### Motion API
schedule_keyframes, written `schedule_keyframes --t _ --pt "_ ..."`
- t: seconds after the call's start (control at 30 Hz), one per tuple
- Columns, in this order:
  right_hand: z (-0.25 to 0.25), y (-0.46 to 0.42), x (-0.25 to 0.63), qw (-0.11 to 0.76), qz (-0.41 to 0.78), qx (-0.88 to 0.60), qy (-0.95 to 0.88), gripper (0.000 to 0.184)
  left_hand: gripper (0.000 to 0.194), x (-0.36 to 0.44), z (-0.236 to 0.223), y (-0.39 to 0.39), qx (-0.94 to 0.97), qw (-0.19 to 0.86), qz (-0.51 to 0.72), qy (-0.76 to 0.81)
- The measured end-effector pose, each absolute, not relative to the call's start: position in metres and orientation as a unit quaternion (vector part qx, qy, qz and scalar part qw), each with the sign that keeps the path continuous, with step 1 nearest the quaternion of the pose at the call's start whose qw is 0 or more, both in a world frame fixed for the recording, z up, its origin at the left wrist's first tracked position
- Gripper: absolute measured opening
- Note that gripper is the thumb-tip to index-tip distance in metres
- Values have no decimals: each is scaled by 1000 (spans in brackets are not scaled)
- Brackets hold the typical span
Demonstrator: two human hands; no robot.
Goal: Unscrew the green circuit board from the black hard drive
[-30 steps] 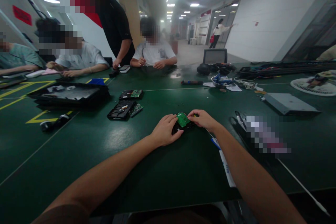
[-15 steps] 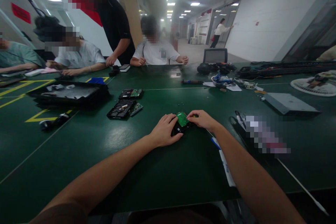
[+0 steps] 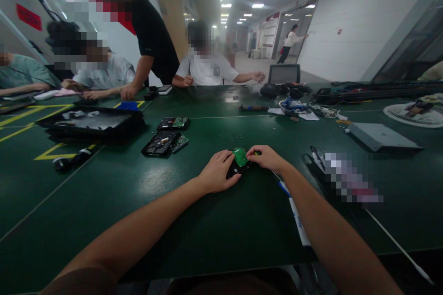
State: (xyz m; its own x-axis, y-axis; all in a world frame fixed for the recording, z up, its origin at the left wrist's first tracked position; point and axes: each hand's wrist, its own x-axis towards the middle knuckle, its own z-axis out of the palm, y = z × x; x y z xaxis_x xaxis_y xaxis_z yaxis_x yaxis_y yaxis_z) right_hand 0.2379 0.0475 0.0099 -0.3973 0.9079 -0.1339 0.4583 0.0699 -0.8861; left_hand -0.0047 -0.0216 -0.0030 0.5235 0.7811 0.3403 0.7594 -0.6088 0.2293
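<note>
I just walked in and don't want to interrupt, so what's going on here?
A person is working on a small black unit with a green board on top. The left hand holds the unit's left side; the right hand's fingertips are at the board's right edge, their exact grip too small to tell. Two other black units lie beyond the left hand.

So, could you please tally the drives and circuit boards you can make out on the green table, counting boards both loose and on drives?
Drives: 3
Circuit boards: 3
Total: 6
</note>
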Motion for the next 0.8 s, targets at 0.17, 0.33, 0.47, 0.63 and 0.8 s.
schedule_keyframes --t 0.17,0.33,0.47,0.63,0.8 --pt "13 46 237 250 486 -498 -673 23 72 -5 -3 -22 871 31 212 442" --pt "14 46 236 258 489 -507 -661 24 73 -5 -4 -21 871 35 209 444" --pt "11 47 236 262 488 -507 -660 23 73 -5 -5 -20 871 31 207 444" --pt "10 49 237 281 507 -524 -623 23 71 -4 -2 -22 872 27 205 444" --pt "7 51 238 285 509 -537 -610 21 68 8 2 -27 854 27 211 475"
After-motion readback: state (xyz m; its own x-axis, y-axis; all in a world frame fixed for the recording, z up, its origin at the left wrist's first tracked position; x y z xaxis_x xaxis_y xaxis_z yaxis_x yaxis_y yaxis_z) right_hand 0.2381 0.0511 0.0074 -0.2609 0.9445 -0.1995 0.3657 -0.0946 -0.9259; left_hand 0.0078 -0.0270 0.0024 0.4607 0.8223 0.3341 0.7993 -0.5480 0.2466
